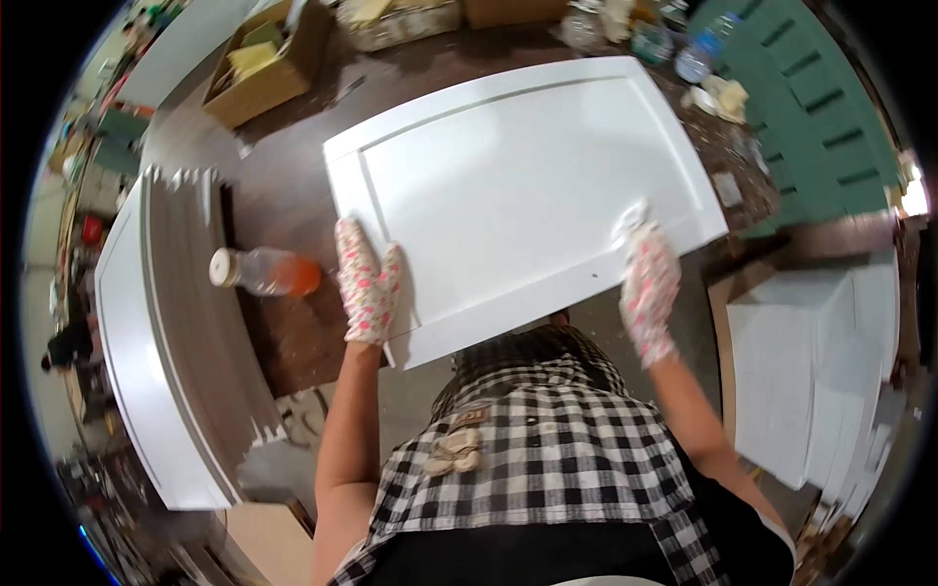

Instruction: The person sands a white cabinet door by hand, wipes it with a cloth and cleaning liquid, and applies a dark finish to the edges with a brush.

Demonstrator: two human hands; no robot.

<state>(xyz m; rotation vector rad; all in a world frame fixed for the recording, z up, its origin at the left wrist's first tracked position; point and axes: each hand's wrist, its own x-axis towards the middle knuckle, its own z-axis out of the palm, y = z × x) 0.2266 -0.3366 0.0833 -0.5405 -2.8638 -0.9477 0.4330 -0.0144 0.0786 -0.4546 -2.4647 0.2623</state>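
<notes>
A white framed panel (508,171) lies tilted across the work table, its near edge hanging over the front. Both my hands wear white gloves with a pink floral print. My left hand (367,288) rests along the panel's left edge, fingers stretched out and thumb apart on the frame. On the panel's lower right, my right hand (650,288) presses a bunched white cloth (630,223) against the surface, its fingers closed round it. A small dark spot (595,275) shows on the near frame strip, left of my right hand.
Left of the panel, a bottle of orange liquid (266,272) lies on the brown table (288,210) beside stacked white panels (147,322). An open cardboard box (269,83) and plastic bottles (705,49) stand at the back. White boards (811,361) stand at the right.
</notes>
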